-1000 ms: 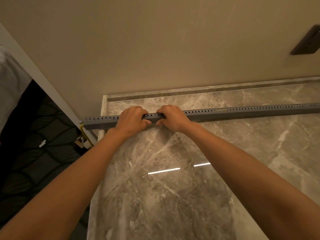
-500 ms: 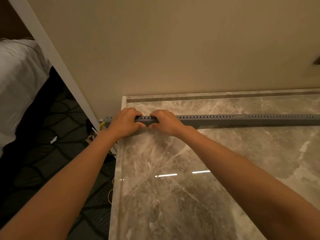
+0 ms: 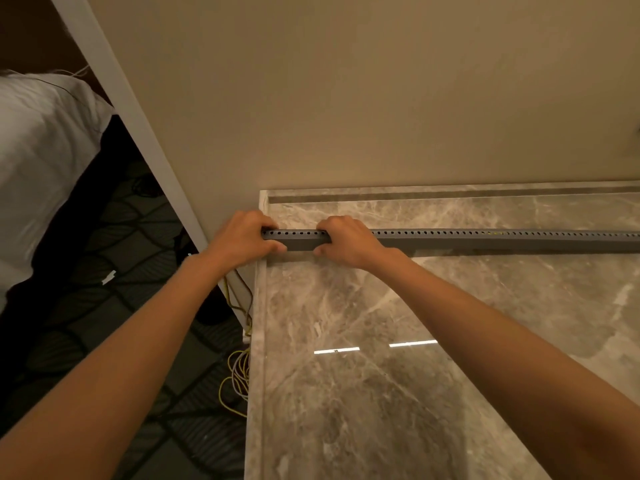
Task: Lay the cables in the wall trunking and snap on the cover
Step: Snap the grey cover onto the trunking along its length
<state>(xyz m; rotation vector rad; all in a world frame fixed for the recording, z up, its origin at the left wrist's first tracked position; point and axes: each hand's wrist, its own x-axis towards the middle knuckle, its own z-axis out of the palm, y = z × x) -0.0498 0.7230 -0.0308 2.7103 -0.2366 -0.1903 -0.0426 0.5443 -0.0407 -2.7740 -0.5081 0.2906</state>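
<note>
Trunking (image 3: 485,239) lies horiz. on marble top (image 3: 415,393), L–R; left hand (image 3: 242,239) & right hand (image 3: 346,240) grip clenched round its L end.

My left hand (image 3: 242,237) and right hand (image 3: 346,242) are both wrapped around the grey trunking (image 3: 485,239) at its left end, fingers curled over the top edge, thumbs against the front face. The trunking lies along the marble counter (image 3: 415,375), a row of small holes running down its top – it stretches off past the right edge. Below the counter's left edge, yellow cables (image 3: 239,375) hang in loose loops over dark patterned carpet (image 3: 104,306) – beige wall (image 3: 346,98) behind.
</note>
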